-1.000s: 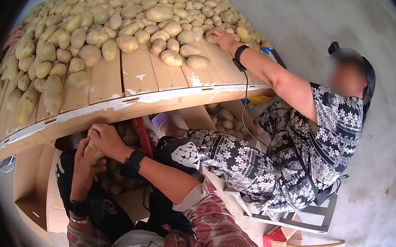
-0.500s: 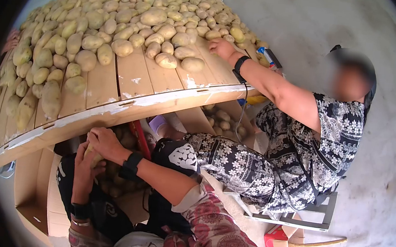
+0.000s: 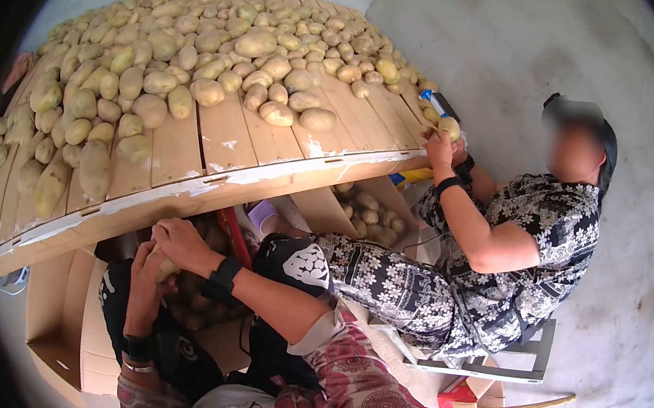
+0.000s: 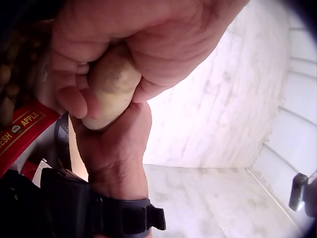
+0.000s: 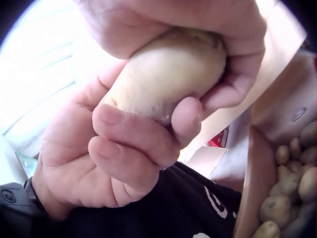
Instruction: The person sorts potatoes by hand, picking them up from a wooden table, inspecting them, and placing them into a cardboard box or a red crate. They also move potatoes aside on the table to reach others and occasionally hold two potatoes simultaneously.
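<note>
Both of my hands hold one pale yellow potato [image 5: 168,69] over my lap, just below the edge of the table. The left hand [image 3: 144,287] curls its fingers round the potato's lower side, which shows closely in the right wrist view. From the other end, the right hand [image 3: 185,245] grips it with bent fingers. In the left wrist view the potato [image 4: 113,84] appears between the two palms, partly hidden by fingers. Beneath the hands, a box of potatoes [image 5: 277,208] stands between my knees.
Many potatoes [image 3: 161,46] cover the slatted table [image 3: 254,146]. At the right sits another person [image 3: 497,236], holding a potato [image 3: 449,128] near the table's corner. A carton of potatoes [image 3: 369,212] stands below that corner. An open cardboard box [image 3: 57,312] is at my left.
The other person's arm has drawn back from the table pile, and a potato is now in that person's hands. My two hands keep their grip on the same potato.
</note>
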Demonstrator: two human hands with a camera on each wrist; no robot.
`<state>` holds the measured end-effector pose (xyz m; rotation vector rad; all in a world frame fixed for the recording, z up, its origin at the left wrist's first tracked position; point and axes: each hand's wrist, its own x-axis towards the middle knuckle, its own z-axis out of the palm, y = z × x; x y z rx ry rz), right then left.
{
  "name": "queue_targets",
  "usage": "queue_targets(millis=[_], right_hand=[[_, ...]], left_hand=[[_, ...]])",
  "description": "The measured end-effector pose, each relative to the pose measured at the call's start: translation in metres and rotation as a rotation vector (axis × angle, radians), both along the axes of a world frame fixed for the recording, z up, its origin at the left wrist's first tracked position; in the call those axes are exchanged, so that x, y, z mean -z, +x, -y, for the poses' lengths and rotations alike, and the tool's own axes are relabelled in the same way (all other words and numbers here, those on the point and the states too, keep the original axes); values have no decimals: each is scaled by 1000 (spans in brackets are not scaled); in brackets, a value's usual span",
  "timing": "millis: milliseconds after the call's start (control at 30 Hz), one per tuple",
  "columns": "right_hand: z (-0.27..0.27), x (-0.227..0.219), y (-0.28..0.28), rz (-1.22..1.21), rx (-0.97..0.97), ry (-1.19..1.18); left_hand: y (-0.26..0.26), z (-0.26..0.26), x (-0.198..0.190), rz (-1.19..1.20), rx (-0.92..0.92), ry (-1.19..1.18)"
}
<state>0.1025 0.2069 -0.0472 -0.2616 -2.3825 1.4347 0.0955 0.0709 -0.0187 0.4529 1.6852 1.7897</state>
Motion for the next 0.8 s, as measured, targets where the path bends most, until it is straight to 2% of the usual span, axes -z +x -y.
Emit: queue_targets(millis=[167, 233, 367, 467, 533, 567, 633, 700, 733, 767, 800], right_hand=[[2, -4, 1, -4, -15, -18], [4, -6, 1, 26, -11, -79], [4, -7, 0, 16, 9, -48], [5, -4, -2, 17, 4, -38], [4, -4, -1, 11, 6, -43], [5, -4, -1, 10, 7, -42], [3, -4, -1, 21, 1, -15], [2, -2, -1, -20, 6, 8], [1, -3, -2, 7, -5, 40], [-1, -3, 0, 35, -35, 96], [-2, -8, 1, 37, -79, 91]], left_hand=[[-1, 2, 0, 77, 10, 3], [-1, 4, 3, -42, 5, -20], [1, 2, 0, -55, 10, -10], [3, 2, -6, -25, -27, 0], [2, 2, -12, 133, -24, -18], [3, 2, -10, 132, -22, -18], [3, 1, -4, 17, -33, 9], [-2, 4, 0, 4, 28, 28], [-4, 5, 7, -637, 61, -32], [-4, 7, 10, -59, 7, 45], [-4, 7, 8, 31, 2, 61]])
